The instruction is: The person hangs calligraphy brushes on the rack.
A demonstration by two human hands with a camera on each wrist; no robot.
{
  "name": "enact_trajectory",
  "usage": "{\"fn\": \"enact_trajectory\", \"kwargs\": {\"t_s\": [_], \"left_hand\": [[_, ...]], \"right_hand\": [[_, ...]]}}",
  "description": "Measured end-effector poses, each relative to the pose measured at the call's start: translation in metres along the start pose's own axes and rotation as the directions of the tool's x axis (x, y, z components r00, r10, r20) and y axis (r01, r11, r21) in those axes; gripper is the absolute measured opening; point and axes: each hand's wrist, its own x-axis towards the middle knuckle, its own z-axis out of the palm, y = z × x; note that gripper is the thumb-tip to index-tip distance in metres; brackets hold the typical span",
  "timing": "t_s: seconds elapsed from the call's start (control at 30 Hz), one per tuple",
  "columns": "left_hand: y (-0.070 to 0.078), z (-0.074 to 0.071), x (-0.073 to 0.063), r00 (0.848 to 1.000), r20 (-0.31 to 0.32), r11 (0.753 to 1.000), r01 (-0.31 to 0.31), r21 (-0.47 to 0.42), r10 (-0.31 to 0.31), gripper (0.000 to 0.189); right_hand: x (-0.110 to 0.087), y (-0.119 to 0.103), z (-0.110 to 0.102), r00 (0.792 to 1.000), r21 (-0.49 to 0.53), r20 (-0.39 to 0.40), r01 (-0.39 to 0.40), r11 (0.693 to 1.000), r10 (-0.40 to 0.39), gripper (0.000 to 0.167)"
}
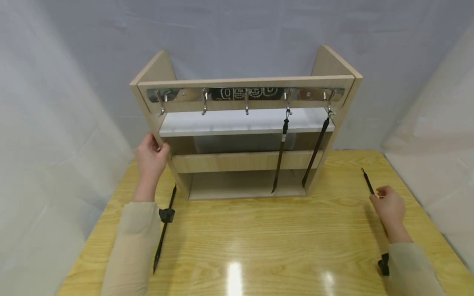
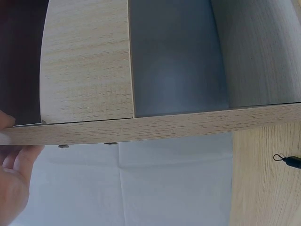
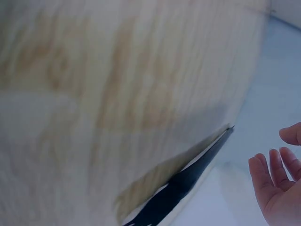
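A small wooden shelf rack (image 1: pixel 237 162) stands at the back of the table, with a metal strip of several hooks across its front. Its left side panel (image 2: pixel 178 123) is gripped by my left hand (image 1: pixel 151 158), thumb on the front and fingers behind. Two dark calligraphy brushes hang by loops from the two rightmost hooks: one brush (image 1: pixel 280 156) and, further right, another brush (image 1: pixel 316 152). My right hand (image 1: pixel 389 206) hovers by a third brush (image 1: pixel 367 181) lying at the table's right. In the right wrist view its fingers are parted, holding nothing.
Another brush (image 1: pixel 161 242) lies on the table left of the rack, beside my left forearm. The wooden table (image 1: pixel 259 230) reaches forward from the rack. White sheeting (image 1: pixel 426 123) encloses the back and both sides.
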Motion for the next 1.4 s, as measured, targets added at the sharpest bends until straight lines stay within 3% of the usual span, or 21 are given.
{"fn": "enact_trajectory", "kwargs": {"t_s": [0.47, 0.97, 1.4], "left_hand": [[-0.001, 0.001, 0.001, 1.000, -0.007, 1.000, -0.008, 0.012, 0.008, 0.024], [0.000, 0.000, 0.000, 1.000, 0.007, 1.000, 0.003, -0.005, -0.003, 0.025], [0.002, -0.001, 0.000, 1.000, -0.002, 1.000, -0.014, 0.020, 0.014, 0.024]], "right_hand": [[0.008, 0.027, -0.005, 0.984, -0.108, 0.142, -0.092, 0.990, 0.107, 0.040], [0.014, 0.039, -0.009, 0.938, -0.213, 0.286, -0.139, 0.967, 0.197, 0.045], [0.017, 0.038, -0.009, 0.925, -0.215, 0.338, -0.103, 0.971, 0.173, 0.037]]}}
